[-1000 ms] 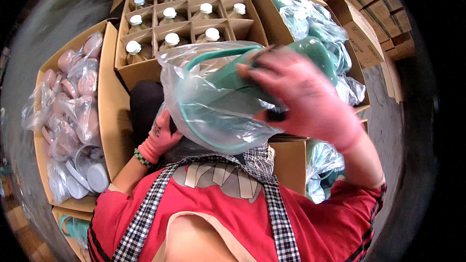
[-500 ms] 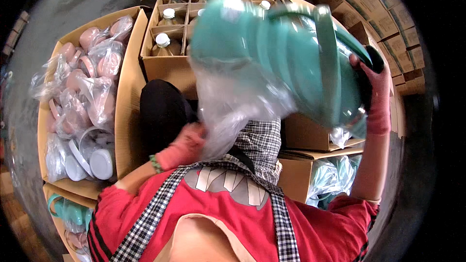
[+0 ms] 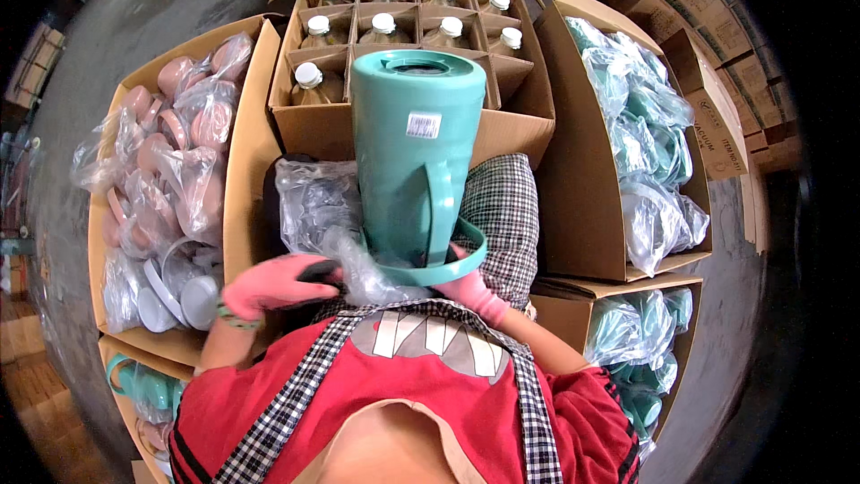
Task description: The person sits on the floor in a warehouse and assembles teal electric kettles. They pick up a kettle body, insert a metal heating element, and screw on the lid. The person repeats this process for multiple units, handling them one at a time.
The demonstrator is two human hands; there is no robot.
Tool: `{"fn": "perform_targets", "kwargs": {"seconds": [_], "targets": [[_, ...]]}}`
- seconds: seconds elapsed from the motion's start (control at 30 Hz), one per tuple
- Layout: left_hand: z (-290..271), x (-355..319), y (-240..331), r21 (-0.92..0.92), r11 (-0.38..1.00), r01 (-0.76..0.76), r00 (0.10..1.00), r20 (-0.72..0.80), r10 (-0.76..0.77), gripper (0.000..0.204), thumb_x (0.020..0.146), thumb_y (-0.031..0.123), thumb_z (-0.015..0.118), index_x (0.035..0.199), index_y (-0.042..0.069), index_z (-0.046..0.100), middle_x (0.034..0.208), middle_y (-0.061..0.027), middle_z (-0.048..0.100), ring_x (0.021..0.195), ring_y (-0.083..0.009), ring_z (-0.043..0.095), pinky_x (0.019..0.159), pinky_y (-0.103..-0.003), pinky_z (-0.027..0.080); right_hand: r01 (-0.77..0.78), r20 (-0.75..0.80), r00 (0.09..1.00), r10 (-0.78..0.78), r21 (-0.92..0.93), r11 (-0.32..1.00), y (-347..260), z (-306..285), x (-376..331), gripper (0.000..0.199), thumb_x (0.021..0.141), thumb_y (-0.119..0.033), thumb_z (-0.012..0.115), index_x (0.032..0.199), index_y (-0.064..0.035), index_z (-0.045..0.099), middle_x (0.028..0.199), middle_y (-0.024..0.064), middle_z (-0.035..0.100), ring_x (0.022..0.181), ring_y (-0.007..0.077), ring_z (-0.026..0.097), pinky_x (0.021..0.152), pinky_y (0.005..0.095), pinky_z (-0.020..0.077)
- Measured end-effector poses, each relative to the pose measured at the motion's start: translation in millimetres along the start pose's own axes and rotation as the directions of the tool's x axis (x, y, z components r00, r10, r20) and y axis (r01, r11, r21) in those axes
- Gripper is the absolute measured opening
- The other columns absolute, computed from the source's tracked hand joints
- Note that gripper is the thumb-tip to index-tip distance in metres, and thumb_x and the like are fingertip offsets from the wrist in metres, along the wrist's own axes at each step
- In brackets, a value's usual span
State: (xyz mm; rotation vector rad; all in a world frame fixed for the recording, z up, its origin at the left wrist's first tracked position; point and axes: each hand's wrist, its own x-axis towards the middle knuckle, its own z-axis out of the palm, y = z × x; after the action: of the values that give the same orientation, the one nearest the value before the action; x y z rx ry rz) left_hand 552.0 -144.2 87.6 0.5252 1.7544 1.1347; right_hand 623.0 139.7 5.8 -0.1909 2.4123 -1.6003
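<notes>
Green flask [image 3: 394,179], above right hand [image 3: 470,293], grip hidden; left hand [image 3: 279,285], fingers parted beside clear bag [image 3: 360,273]; best steadied

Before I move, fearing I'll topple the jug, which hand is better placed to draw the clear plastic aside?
Likely the left hand, beside the crumpled clear plastic; the right hand is at the lower end of the green jug, perhaps steadying it.

From your head, your left fisheye camera looks down and forward, your red fabric shirt [image 3: 340,385] just before the tall teal cylindrical flask [image 3: 394,179], the divided brown cardboard carton [image 3: 511,134] beyond it.
</notes>
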Motion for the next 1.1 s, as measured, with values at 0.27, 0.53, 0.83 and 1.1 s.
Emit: {"fn": "perform_targets", "kwargs": {"seconds": [0.27, 0.53, 0.83, 1.1], "targets": [[-83, 69, 58, -0.062, 0.7, -0.712, 0.44, -0.815, 0.376, 0.045, 0.081, 0.032, 0.053, 0.113, 0.0, 0.047, 0.108, -0.0093, 0.053, 0.097, -0.0166, 0.051, 0.087, -0.028, 0.037, 0.297, 0.289, 0.935, -0.207, -0.314, 0.902, -22, -22, -1, 0.043, 0.075, -0.03, 0.059, 0.107, -0.0039, 0.046, 0.089, 0.0153, 0.056, 0.081, 0.0279, 0.055, 0.077, 0.0335, 0.0422], [-91, 147, 96, -0.464, 0.554, -0.691, 0.717, -0.538, 0.444, 0.058, 0.085, 0.051, 0.032, 0.098, -0.001, 0.053, 0.091, -0.0091, 0.057, 0.085, -0.0144, 0.054, 0.078, -0.028, 0.043, 0.134, -0.349, 0.934, -0.077, 0.142, 0.981, -138, -127, 101, 0.045, 0.087, -0.038, 0.042, 0.114, -0.0012, 0.045, 0.103, 0.0082, 0.051, 0.096, 0.0138, 0.046, 0.082, 0.0253, 0.0371], [-108, 126, 76, -0.426, 0.516, -0.743, 0.624, -0.719, 0.305, 0.059, 0.083, 0.054, 0.037, 0.101, -0.001, 0.051, 0.095, -0.0087, 0.054, 0.092, -0.0155, 0.05, 0.081, -0.029, 0.041, 0.324, -0.457, 0.798, -0.393, -0.224, 0.919, -123, -77, 115, 0.043, 0.083, -0.024, 0.048, 0.119, -0.0026, 0.038, 0.113, 0.018, 0.044, 0.107, 0.0277, 0.042, 0.091, 0.0335, 0.032], [-65, 110, 75, -0.081, 0.637, -0.767, 0.455, -0.769, 0.45, 0.064, 0.083, 0.053, 0.037, 0.11, -0.004, 0.046, 0.104, -0.0098, 0.052, 0.098, -0.0141, 0.047, 0.087, -0.026, 0.036, 0.194, -0.212, 0.973, -0.094, 0.525, 0.829, -127, -112, 150, 0.051, 0.088, -0.04, 0.036, 0.114, 0.0028, 0.045, 0.109, 0.0127, 0.051, 0.1, 0.0157, 0.048, 0.089, 0.0269, 0.036]]}}
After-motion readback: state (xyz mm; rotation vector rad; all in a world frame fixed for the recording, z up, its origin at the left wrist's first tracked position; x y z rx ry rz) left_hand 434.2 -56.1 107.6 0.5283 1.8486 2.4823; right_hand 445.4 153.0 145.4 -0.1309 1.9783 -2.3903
